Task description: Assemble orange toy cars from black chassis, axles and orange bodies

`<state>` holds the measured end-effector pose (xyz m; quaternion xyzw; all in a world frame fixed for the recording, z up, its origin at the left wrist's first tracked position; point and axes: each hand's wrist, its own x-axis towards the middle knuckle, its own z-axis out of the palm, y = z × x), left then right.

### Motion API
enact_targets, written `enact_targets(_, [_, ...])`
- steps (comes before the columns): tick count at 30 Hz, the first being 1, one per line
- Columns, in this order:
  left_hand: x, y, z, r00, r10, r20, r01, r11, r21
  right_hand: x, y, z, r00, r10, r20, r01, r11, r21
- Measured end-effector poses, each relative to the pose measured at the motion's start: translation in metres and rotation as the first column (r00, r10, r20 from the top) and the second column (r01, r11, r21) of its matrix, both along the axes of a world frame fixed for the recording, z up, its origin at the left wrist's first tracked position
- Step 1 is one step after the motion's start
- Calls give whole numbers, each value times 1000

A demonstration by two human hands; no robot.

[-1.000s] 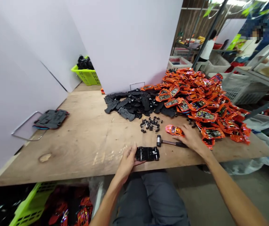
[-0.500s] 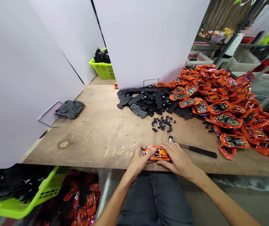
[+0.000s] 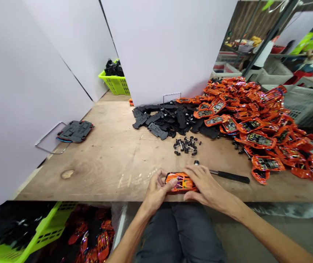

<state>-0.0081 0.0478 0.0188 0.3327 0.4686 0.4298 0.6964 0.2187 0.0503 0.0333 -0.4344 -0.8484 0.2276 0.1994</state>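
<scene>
I have both hands on the car (image 3: pixel 183 185), an orange one, at the middle of the tabletop (image 3: pixel 104 160), close to its front edge. My left hand (image 3: pixel 156 188) grips the left end, thumb laid over the top. My right hand (image 3: pixel 205 185) grips the right end, thumb along the front side and fingers over the back. From here I cannot tell whether the car's underside touches the wood.

Just behind my right hand lies the hammer (image 3: pixel 233 176), its middle partly hidden by my fingers, its black handle pointing toward the right edge. Farther back I see a loose cluster of axles (image 3: pixel 187 146) with small black wheels. Behind them, against the white panel (image 3: pixel 172 51), sits a heap of black bases (image 3: pixel 156 129), touching the big pile of orange shells (image 3: pixel 257 140) that spreads down toward the front right corner. A dark piece (image 3: pixel 76 131) lies by the left edge, and a green basket (image 3: pixel 118 87) of black parts stands toward the back left corner.
</scene>
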Motion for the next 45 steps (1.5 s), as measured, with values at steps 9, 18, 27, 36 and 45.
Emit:
enact_targets(9, [5,-9,3,889,-227,-397,360,882,303,7,-30,-19,830,-327,-451,199,930,-308])
enact_targets(18, [15,-11,-5,849,-76,-523,359,809,465,12,-13,-17,741,-408,-533,70,837,-543])
enact_targets(27, [38,3,3,724,-44,-689,485,742,462,12,-20,-24,707,-442,-553,129,848,-513])
enact_targets(36, [37,2,3,441,100,-892,735,531,422,5,-32,-35,647,-549,-529,362,832,-421])
enact_targets(45, [45,4,-10,296,295,-909,784,469,407,-5,-38,-39,628,-554,-547,478,829,-291])
